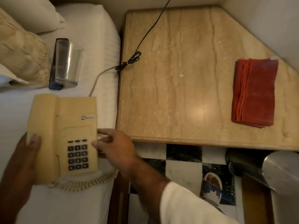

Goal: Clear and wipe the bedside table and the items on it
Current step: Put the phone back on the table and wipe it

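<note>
A beige corded telephone (64,136) lies on the white bed at the lower left. My left hand (21,167) grips its handset side, thumb on top. My right hand (116,149) touches its right edge, fingers spread. Behind the phone, a clear drinking glass (68,63) lies beside a dark remote control (55,75) on the sheet. The marble bedside table (186,78) stands to the right of the bed. A folded red cloth (254,92) rests near its right edge. The phone's black cable (145,34) runs across the table's back left corner to the bed.
Pillows (24,50) lie at the upper left of the bed (90,29). A metal bin (258,168) stands on the checkered floor (182,168) below the table's front right. My foot in a sandal (212,185) is on the floor beside it.
</note>
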`<state>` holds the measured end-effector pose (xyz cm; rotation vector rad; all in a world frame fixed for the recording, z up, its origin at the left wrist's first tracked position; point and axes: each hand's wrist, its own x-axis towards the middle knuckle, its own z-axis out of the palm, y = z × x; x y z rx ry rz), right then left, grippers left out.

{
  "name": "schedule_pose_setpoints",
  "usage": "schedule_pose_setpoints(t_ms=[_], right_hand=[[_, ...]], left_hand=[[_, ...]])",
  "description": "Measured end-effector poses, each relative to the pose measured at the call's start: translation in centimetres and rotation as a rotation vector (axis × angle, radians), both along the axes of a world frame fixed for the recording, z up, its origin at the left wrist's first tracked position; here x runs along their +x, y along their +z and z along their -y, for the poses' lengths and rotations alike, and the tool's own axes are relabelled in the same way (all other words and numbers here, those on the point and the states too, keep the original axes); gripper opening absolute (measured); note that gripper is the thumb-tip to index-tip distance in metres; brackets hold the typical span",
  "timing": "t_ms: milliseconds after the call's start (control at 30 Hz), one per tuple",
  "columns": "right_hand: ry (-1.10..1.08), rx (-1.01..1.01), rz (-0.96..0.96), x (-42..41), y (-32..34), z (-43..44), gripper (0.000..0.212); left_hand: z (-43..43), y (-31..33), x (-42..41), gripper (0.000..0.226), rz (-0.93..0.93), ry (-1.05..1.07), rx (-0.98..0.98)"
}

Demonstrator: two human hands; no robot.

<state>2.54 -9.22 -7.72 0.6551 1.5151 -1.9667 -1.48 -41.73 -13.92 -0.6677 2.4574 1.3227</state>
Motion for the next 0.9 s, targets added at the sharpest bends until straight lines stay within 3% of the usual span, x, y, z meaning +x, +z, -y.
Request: schedule_pose_setpoints(t_ms=[67, 167, 300, 500, 633, 767, 900], right_hand=[[-0.105, -0.16, 0.058, 3.1, 0.8, -3.4, 0.043], [-0.294, -0.26, 0.102, 7.0, 2.3, -9.5, 0.038], [-0.575, -0.126, 0.054, 9.0, 4.1, -16.6, 0.036], [-0.887, 0.082, -0.315, 6.1, 6.9, -26.3, 0.037], [-0.875, 0.205, -0.461, 1.1, 7.1, -29.7, 0.037], [-0.718, 0.247, -0.381, -2.8, 4.7, -29.1, 0.034], [-0.464, 0.291, -0.276, -5.4, 0.8, -27.0, 0.042]], left_hand=[[-13.6, 8.3, 1.8, 0.065, -0.035, -0.132, -0.173], [-23.5, 14.4, 2.1, 0.06, -0.109, -0.361, -0.096], [-33.1, 15.1, 0.6, 0.051, -0.1, -0.531, 0.164], [-46.3, 16.0, -4.5, 0.043, -0.262, -0.682, 0.359], [-49.6, 15.1, -8.5, 0.047, -0.272, -0.62, 0.419], [-46.7, 11.1, -11.4, 0.073, -0.151, -0.48, 0.415], [-41.9, 6.6, -13.0, 0.055, -0.115, -0.382, 0.364]])
